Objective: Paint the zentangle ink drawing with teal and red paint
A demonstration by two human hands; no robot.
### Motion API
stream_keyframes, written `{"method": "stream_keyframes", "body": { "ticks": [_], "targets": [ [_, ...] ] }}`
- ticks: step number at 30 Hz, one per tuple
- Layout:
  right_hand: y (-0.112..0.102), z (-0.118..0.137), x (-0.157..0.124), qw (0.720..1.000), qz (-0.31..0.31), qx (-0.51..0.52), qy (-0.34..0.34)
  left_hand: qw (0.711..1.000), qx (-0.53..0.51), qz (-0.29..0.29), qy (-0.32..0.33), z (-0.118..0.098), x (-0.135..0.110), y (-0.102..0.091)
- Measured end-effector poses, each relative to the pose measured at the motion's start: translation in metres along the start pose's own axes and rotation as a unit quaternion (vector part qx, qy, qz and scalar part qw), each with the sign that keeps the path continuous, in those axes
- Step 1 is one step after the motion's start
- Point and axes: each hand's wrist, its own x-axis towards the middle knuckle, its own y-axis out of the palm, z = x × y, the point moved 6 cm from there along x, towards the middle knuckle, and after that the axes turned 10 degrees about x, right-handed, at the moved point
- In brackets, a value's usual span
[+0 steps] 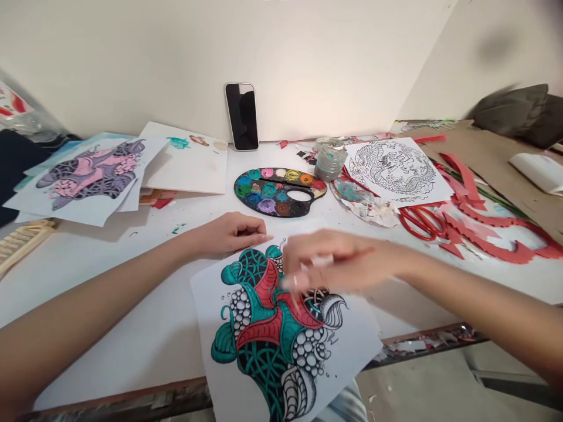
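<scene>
A printed pattern sheet (259, 325), partly painted teal, red and black, lies in front of me and overhangs the table's front edge. Some of its leaf and bubble shapes are still white. My left hand (235, 233) rests at the sheet's top edge, fingers curled in loosely with nothing visible in them. Over the upper right of the pattern is my right hand (328, 261), smeared by motion and closed round a thin paintbrush (363, 255) with a red handle. The brush tip is too blurred to make out. Beyond both hands sits a black paint palette (259, 205) with several colours.
A cloudy water jar (331, 161) stands right of the palette. Further right are a dragon print (396, 170), red scissors (422, 225) and red paper scraps (497, 225). A phone (242, 117) leans on the wall. Painted sheets (94, 176) lie left, near a wooden rack-like piece (24, 243).
</scene>
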Motion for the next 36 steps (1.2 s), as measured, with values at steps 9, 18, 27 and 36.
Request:
{"method": "stream_keyframes", "body": {
  "ticks": [9, 18, 27, 36],
  "targets": [
    [0.003, -0.065, -0.036, 0.962, -0.187, 0.164, 0.117, 1.000, -0.016, 0.006, -0.010, 0.001, 0.001, 0.001],
    [0.011, -0.055, -0.037, 0.972, -0.197, 0.106, 0.065, 1.000, 0.003, 0.003, -0.016, 0.001, 0.002, 0.000],
    [0.013, -0.046, -0.038, 0.968, -0.243, 0.055, 0.035, 0.998, 0.006, -0.047, 0.027, -0.003, 0.001, -0.006],
    [0.010, -0.044, -0.040, 0.960, -0.278, 0.019, 0.006, 0.998, 0.005, -0.048, 0.045, -0.004, 0.002, -0.007]
  ]
}}
